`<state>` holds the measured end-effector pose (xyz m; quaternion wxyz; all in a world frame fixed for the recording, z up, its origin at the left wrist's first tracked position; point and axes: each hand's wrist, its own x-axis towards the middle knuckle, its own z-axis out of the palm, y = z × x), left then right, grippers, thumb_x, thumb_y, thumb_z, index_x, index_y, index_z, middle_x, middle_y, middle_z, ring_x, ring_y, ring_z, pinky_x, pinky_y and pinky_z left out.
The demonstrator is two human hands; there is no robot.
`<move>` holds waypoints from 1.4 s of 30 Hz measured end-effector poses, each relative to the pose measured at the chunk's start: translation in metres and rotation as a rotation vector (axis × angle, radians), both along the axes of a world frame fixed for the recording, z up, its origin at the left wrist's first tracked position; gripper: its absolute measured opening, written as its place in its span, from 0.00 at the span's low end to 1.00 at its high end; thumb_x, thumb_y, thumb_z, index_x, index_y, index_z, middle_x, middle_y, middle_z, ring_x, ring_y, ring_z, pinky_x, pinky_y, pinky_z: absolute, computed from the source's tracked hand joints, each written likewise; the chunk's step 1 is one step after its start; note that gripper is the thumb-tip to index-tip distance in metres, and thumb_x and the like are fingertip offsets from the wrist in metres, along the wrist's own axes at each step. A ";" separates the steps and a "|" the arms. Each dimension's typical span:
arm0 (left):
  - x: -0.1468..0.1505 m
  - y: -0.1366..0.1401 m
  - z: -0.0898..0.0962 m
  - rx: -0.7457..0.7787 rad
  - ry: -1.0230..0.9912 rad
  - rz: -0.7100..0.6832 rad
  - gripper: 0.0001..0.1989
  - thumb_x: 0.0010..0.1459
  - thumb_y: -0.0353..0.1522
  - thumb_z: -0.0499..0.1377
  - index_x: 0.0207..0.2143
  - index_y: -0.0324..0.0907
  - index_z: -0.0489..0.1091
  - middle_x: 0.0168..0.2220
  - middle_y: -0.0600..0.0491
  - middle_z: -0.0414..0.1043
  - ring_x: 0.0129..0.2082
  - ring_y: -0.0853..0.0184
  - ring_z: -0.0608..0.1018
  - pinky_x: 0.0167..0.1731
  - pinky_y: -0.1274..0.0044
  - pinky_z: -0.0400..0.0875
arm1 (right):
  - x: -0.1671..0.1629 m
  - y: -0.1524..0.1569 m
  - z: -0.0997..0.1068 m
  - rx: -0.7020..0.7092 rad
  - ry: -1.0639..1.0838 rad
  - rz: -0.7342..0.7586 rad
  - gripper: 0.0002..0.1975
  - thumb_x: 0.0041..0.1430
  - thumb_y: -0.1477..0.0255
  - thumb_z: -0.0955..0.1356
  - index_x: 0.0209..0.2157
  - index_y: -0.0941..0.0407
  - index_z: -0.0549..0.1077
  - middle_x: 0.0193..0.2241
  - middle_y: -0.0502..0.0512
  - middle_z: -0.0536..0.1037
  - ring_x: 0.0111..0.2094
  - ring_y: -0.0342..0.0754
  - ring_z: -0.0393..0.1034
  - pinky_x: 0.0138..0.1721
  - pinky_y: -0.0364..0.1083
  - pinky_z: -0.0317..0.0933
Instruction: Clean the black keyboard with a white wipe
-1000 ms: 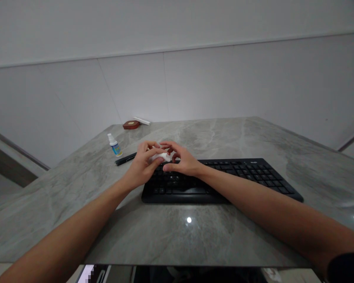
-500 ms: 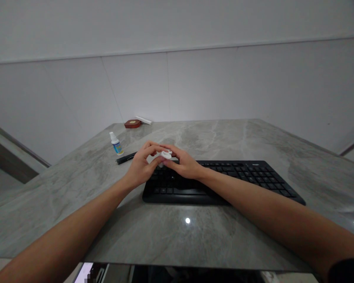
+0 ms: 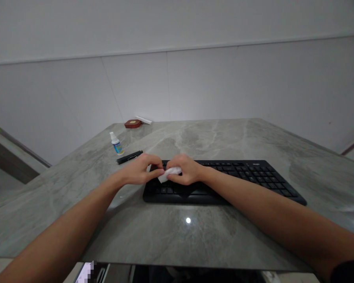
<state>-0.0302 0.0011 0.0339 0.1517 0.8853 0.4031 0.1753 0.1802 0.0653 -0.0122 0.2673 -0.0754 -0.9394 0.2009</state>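
A crumpled white tissue is bunched up over the left part of a black keyboard. My right hand is closed around it, with the thumb along its near side. At the tissue's left end, my left hand pinches it between thumb and fingertips. Both hands hover over or rest on the keys; which of the two I cannot tell. The keyboard lies flat on the table, partly covered by my hands and right forearm.
Behind my left hand lies a black pen. A small spray bottle with a white top stands beyond it. Farther back are a reddish-brown box and a white strip-like object. The grey marbled table meets a pale wall.
My hands have come down and slightly apart. The tissue has moved a little nearer and to the right, now mostly in my right hand. More of the pen shows.
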 end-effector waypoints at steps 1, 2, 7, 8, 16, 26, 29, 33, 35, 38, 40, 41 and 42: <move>-0.001 0.002 -0.003 0.017 0.007 -0.010 0.14 0.64 0.38 0.54 0.29 0.39 0.71 0.27 0.54 0.71 0.28 0.68 0.70 0.32 0.76 0.64 | 0.000 0.000 0.000 0.035 -0.022 0.014 0.08 0.56 0.69 0.66 0.26 0.58 0.71 0.21 0.50 0.71 0.23 0.43 0.64 0.29 0.42 0.56; -0.001 0.005 -0.006 0.062 -0.001 -0.008 0.15 0.65 0.36 0.53 0.29 0.39 0.71 0.28 0.53 0.71 0.29 0.67 0.71 0.33 0.75 0.65 | 0.000 -0.001 -0.001 0.070 -0.038 0.020 0.07 0.54 0.70 0.66 0.25 0.57 0.71 0.20 0.50 0.71 0.23 0.43 0.64 0.28 0.42 0.56; -0.003 0.015 -0.022 0.313 -0.068 0.036 0.12 0.66 0.32 0.51 0.38 0.39 0.74 0.42 0.46 0.73 0.43 0.60 0.72 0.47 0.68 0.66 | -0.004 -0.006 0.000 0.206 -0.092 -0.049 0.06 0.50 0.71 0.66 0.22 0.56 0.71 0.17 0.49 0.70 0.21 0.43 0.61 0.27 0.43 0.54; -0.004 0.016 -0.022 0.314 -0.069 0.023 0.11 0.66 0.32 0.52 0.38 0.39 0.74 0.43 0.46 0.72 0.44 0.60 0.72 0.47 0.67 0.66 | -0.004 -0.007 0.000 0.230 -0.091 -0.091 0.06 0.50 0.71 0.67 0.22 0.56 0.70 0.16 0.49 0.69 0.20 0.43 0.61 0.27 0.43 0.54; -0.002 0.006 -0.012 0.174 -0.078 -0.079 0.09 0.63 0.37 0.60 0.36 0.40 0.72 0.37 0.51 0.72 0.40 0.63 0.72 0.43 0.72 0.66 | -0.002 -0.004 0.001 -0.143 0.100 -0.226 0.08 0.52 0.67 0.69 0.27 0.58 0.75 0.20 0.48 0.72 0.22 0.41 0.62 0.26 0.41 0.54; -0.004 0.008 -0.011 -0.025 -0.234 0.101 0.11 0.57 0.38 0.65 0.28 0.40 0.74 0.30 0.54 0.72 0.33 0.67 0.73 0.36 0.76 0.66 | -0.004 -0.003 0.002 -0.401 0.232 -0.113 0.13 0.54 0.64 0.73 0.36 0.59 0.77 0.29 0.52 0.79 0.29 0.43 0.70 0.32 0.42 0.61; -0.011 0.007 -0.005 -0.054 -0.096 -0.025 0.10 0.55 0.37 0.66 0.27 0.40 0.73 0.33 0.53 0.71 0.34 0.67 0.74 0.38 0.76 0.67 | -0.004 -0.005 0.000 -0.220 0.183 -0.008 0.08 0.56 0.69 0.72 0.35 0.59 0.78 0.27 0.52 0.79 0.27 0.43 0.70 0.32 0.42 0.62; -0.019 0.010 -0.004 0.039 -0.050 -0.075 0.09 0.61 0.34 0.58 0.29 0.40 0.73 0.30 0.52 0.71 0.33 0.66 0.73 0.38 0.74 0.67 | -0.004 -0.010 0.000 -0.004 0.139 0.162 0.04 0.56 0.75 0.69 0.35 0.59 0.77 0.31 0.56 0.80 0.32 0.45 0.74 0.36 0.43 0.66; -0.021 0.016 -0.010 0.190 -0.039 0.037 0.09 0.63 0.32 0.56 0.31 0.39 0.72 0.30 0.51 0.72 0.34 0.64 0.73 0.38 0.72 0.68 | -0.004 -0.011 0.001 0.040 0.112 0.176 0.05 0.56 0.76 0.69 0.35 0.58 0.76 0.33 0.57 0.80 0.34 0.46 0.74 0.39 0.44 0.67; -0.018 0.023 -0.024 0.296 0.009 0.086 0.08 0.64 0.31 0.54 0.36 0.40 0.72 0.37 0.48 0.73 0.41 0.60 0.73 0.45 0.68 0.69 | -0.004 -0.012 0.002 0.083 0.102 0.120 0.06 0.55 0.77 0.69 0.36 0.58 0.76 0.33 0.56 0.80 0.34 0.46 0.74 0.39 0.44 0.67; -0.016 0.025 -0.030 0.272 0.027 0.068 0.08 0.64 0.30 0.53 0.39 0.40 0.72 0.41 0.46 0.72 0.44 0.59 0.74 0.48 0.67 0.69 | -0.004 -0.012 0.001 0.102 0.105 0.103 0.06 0.53 0.79 0.68 0.35 0.57 0.75 0.33 0.56 0.80 0.34 0.46 0.74 0.39 0.44 0.67; -0.014 0.025 -0.031 0.246 0.039 0.058 0.08 0.64 0.30 0.53 0.40 0.40 0.72 0.42 0.46 0.72 0.44 0.59 0.74 0.48 0.67 0.70 | -0.005 -0.012 0.001 0.106 0.101 0.110 0.06 0.53 0.79 0.68 0.34 0.57 0.75 0.33 0.55 0.80 0.34 0.46 0.74 0.39 0.44 0.67; -0.013 0.024 -0.031 0.221 0.051 0.050 0.08 0.64 0.30 0.53 0.41 0.40 0.71 0.42 0.46 0.72 0.44 0.60 0.74 0.47 0.67 0.70 | -0.005 -0.013 0.001 0.108 0.095 0.121 0.06 0.53 0.78 0.68 0.34 0.57 0.75 0.32 0.55 0.80 0.34 0.45 0.74 0.39 0.44 0.67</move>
